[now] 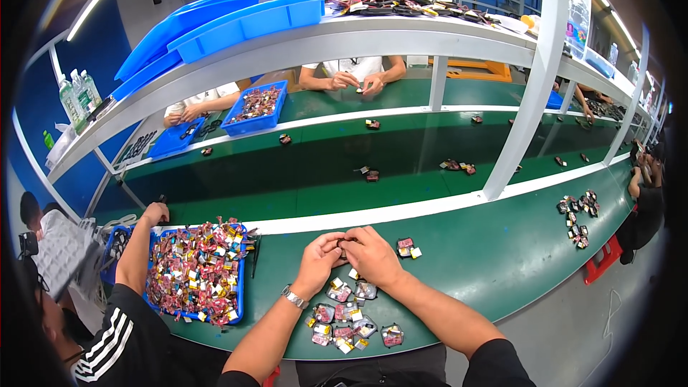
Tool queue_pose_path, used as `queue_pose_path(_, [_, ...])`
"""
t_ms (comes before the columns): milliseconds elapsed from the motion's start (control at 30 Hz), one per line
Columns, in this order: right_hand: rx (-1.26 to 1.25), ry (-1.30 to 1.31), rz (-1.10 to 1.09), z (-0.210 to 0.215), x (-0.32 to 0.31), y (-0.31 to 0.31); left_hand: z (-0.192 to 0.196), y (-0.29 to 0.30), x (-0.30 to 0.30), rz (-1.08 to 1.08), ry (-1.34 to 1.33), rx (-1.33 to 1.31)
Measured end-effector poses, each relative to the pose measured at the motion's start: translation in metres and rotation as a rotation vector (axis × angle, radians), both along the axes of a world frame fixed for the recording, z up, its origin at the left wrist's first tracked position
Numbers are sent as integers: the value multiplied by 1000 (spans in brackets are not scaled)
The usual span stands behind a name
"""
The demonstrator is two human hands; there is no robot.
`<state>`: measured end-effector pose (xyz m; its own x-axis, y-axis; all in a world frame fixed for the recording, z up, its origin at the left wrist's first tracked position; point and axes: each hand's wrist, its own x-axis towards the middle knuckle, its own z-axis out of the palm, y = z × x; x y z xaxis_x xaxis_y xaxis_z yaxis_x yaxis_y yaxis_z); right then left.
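My left hand point(319, 264), with a watch on its wrist, and my right hand point(371, 258) meet above the green bench. Their thumbs and fingertips are pinched together around something small, mostly hidden by the fingers. Just below the hands lies a loose group of small electronic assemblies point(345, 312) in black and clear casings, with reddish parts and white-and-yellow pieces. One more assembly point(406, 247) sits right of my right hand, and another point(392, 335) lies at the group's lower right.
A blue crate point(241, 294) heaped with similar assemblies stands at left, beside a co-worker's arm point(134, 258). Beyond a white rail point(387, 206), a green conveyor belt point(315, 172) carries scattered pieces. A white post point(527, 107) supports the overhead shelf. Across, another person's hands point(356, 83) work.
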<state>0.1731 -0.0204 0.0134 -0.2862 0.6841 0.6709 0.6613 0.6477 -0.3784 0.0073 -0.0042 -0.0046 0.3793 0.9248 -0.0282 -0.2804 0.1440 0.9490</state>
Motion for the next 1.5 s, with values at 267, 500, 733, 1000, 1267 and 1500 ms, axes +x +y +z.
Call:
queue_pose_path(267, [-7, 38, -19, -2, -2, -2, -3, 1, 0, 6, 1, 11])
queue_pose_path(500, [79, 67, -47, -3, -4, -3, 0, 0, 0, 23, -25, 21])
queue_pose_path(733, [39, 108, -71, -6, -3, -3, -4, 1, 3, 37, 41, 60])
queue_pose_path(1000, [77, 124, -41, -3, -8, -5, -11, -1, 8, 167, 137, 257])
queue_pose_path(1267, [90, 122, -20, 0, -14, -9, -2, -6, 9, 265, 410, 427])
queue_pose_path(1500, [64, 184, -20, 1, -10, -8, 0, -4, 8, 117, 92, 212])
